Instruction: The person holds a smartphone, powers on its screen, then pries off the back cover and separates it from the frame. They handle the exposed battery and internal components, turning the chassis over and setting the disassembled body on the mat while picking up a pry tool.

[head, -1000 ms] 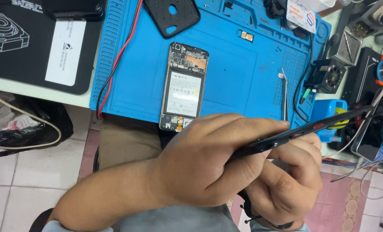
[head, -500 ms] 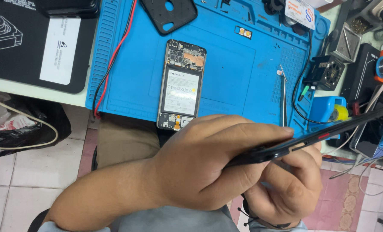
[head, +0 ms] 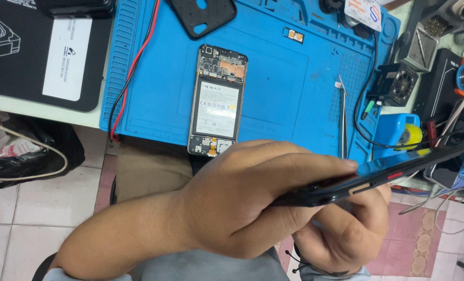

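My left hand [head: 242, 203] grips one end of a thin black phone panel [head: 377, 174], seen edge-on and slanting up to the right. Beneath it, my right hand [head: 341, 234] holds the same panel from below with curled fingers. Both hands hover over my lap, just in front of the blue work mat [head: 273, 78]. On the mat lies an opened phone [head: 217, 101] with its back off, battery and circuit board exposed. A black phone case [head: 203, 15] rests at the mat's far edge.
Metal tweezers [head: 343, 119] lie on the mat's right side. Red and black wires [head: 133, 67] run down its left edge. A black mat with a white label [head: 68, 60] sits on the left. Tools, a blue tape holder [head: 401, 132] and cables crowd the right.
The hands and panel stay almost still; the view has shifted slightly, so the mat and phone sit a little lower and to the left.
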A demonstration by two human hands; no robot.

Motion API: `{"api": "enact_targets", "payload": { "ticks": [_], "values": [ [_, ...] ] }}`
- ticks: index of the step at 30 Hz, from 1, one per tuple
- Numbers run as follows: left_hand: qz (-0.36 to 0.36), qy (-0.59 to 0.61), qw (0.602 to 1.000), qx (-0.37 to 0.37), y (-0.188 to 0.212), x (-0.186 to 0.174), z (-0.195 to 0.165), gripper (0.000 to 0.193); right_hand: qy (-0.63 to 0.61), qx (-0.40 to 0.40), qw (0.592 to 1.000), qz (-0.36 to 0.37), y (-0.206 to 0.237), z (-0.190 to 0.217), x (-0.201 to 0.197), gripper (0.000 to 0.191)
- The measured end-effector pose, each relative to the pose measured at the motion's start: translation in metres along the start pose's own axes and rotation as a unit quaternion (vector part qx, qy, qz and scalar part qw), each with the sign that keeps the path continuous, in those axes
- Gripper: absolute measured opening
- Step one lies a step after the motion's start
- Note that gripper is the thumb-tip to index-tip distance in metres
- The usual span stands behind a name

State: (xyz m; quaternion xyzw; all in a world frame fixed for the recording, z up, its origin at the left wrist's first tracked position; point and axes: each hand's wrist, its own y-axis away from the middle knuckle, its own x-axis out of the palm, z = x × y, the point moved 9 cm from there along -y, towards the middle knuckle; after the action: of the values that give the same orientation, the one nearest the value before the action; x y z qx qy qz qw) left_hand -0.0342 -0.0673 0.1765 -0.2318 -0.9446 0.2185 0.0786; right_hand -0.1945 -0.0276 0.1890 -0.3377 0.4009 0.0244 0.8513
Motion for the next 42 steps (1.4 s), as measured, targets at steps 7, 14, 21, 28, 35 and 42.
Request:
{"api": "enact_targets", "payload": {
  "ticks": [7,14,21,28,35,42],
  "values": [
    [0.008,-0.007,1.000,0.028,-0.001,0.001,-0.004,0.038,0.018,0.002,1.000,0.007,0.004,-0.001,-0.001,0.036],
    [0.019,-0.006,0.999,0.032,0.000,0.007,-0.005,0.042,-0.049,0.031,0.998,-0.008,0.011,-0.007,-0.001,0.036],
    [0.014,0.003,0.999,0.033,0.000,0.010,-0.005,0.042,-0.066,0.011,0.998,-0.004,0.015,-0.007,-0.002,0.038],
    [0.021,0.002,0.999,0.034,-0.001,0.010,-0.004,0.041,-0.077,-0.025,0.997,0.009,0.017,-0.007,-0.002,0.041],
    [0.026,0.004,0.999,0.029,0.000,0.012,-0.003,0.043,-0.092,-0.012,0.996,0.000,0.023,-0.011,-0.002,0.041],
    [0.014,-0.024,0.999,0.043,0.001,0.013,-0.005,0.044,-0.099,0.020,0.995,-0.017,0.026,-0.012,-0.003,0.040]
  ]
}}
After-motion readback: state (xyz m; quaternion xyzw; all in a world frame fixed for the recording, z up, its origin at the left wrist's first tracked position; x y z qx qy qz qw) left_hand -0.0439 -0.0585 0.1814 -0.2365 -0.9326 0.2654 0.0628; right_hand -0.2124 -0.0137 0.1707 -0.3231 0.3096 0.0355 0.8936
